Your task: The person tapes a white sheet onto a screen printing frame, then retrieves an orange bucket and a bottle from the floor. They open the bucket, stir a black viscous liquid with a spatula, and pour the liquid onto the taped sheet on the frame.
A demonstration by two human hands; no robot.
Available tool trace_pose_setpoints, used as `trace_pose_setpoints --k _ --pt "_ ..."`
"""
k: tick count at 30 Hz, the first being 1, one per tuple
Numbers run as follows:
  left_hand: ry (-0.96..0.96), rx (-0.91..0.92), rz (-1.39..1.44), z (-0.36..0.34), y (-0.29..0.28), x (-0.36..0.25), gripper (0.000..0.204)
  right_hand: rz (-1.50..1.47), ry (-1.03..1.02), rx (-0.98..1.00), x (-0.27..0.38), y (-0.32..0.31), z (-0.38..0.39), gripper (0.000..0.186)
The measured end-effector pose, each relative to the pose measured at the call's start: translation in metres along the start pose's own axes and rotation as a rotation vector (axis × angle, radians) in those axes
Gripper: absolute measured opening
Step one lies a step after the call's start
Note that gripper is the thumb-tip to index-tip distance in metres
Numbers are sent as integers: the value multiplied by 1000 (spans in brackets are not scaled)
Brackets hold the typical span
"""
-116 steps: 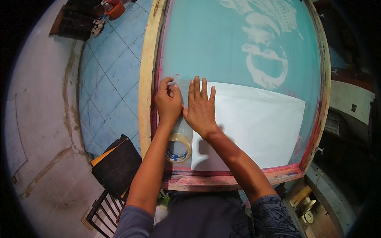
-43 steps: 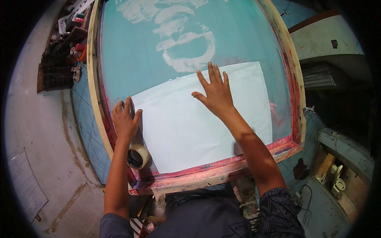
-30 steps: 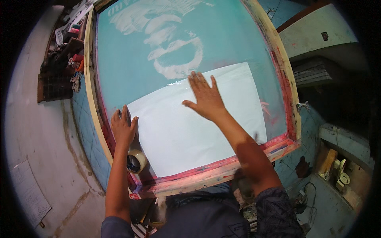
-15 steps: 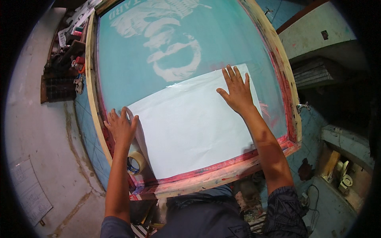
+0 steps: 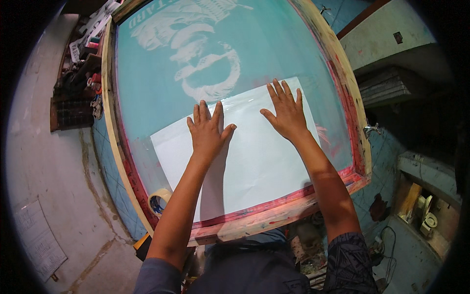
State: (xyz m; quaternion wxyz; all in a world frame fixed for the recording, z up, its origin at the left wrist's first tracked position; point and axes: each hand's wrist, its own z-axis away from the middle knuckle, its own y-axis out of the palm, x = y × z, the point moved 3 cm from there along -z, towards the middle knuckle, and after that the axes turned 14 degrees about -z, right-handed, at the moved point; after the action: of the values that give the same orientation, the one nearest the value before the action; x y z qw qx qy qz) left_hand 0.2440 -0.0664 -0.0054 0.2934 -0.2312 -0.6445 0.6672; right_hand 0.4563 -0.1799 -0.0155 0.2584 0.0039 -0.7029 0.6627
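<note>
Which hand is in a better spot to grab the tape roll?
Probably the left hand: it's nearer the tape roll, which sits inside the frame's lower left part. The right hand is farther away, spread at the white sheet's upper right.

White paper [image 5: 254,157] — teal screen [image 5: 279,44]

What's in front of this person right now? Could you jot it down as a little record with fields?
Screen: teal, with a pale image, inside a wooden frame
Sheet: white, lying on the screen's near part
Left hand: open, over the sheet, fingertips near its far edge
Right hand: open, fingers spread near the sheet's far right corner
Tape roll: left of the sheet, partly hidden
</note>
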Motion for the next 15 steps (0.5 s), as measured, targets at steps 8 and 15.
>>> trace_pose_setpoints --k 8,15 --pt "5 38 14 -1 0 0 85 14 7 2 -1 1 1 74" --pt "2 48 -22 -1 -1 -1 85 41 -20 -5 0 2 0 74"
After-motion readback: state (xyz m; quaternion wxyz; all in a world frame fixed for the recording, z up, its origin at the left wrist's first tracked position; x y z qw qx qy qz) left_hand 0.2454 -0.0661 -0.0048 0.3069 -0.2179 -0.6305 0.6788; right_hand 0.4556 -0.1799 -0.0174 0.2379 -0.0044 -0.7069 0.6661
